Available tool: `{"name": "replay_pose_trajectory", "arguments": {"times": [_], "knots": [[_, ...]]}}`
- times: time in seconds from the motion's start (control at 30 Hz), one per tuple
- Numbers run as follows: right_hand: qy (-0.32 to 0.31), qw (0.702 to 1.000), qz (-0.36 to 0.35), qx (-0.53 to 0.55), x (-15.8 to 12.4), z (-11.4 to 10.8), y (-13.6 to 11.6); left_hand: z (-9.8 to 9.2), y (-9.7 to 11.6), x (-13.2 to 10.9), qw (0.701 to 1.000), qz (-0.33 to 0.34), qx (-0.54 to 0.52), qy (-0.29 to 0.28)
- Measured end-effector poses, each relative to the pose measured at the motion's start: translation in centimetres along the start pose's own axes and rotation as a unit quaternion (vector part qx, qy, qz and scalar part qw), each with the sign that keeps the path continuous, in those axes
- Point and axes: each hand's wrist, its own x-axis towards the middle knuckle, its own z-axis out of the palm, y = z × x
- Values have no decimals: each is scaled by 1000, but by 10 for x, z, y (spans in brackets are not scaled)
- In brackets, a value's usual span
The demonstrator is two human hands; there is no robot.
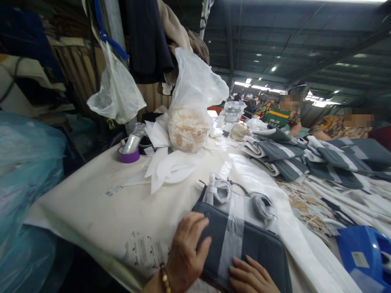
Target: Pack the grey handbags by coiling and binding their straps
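A grey padded piece with a white stripe (244, 240) lies on the table's near edge. My left hand (186, 252), with a bead bracelet at the wrist, rests on its left end, fingers curled over the corner. My right hand (250, 276) lies flat on its lower edge, fingers stretched out. Behind the piece sit coiled grey straps (259, 203) and a white roll (221, 189).
A cream sheet covers the table (100, 203). A plastic bag of pale scraps (189, 126), purple tape roll (128, 154) and white cut pieces (168, 167) stand behind. Stacked grey-striped pieces (305, 156) and two seated people are at right; a blue object (363, 252) is near right.
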Motion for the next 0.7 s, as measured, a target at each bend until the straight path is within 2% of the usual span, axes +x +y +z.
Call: {"name": "replay_pose_trajectory", "arguments": {"times": [0.03,0.1,0.17,0.37,0.5,0.6,0.7], "knots": [[-7,999,40,17,1,-6,3,-5,-2,8,994,-110,-21,-2],[-26,990,135,34,9,-17,10,-12,-9,23,949,-293,-110,-44],[-13,976,212,51,24,-22,19,-13,-16,34,904,-371,-194,-84],[30,945,305,115,91,2,61,-10,-25,39,825,-433,-354,-80],[17,928,349,129,133,20,102,-8,-20,39,826,-437,-336,-117],[-84,908,368,180,158,30,132,2,-25,37,842,-418,-292,-176],[-223,875,340,261,174,41,149,23,-40,25,885,-330,-261,-198]]}}
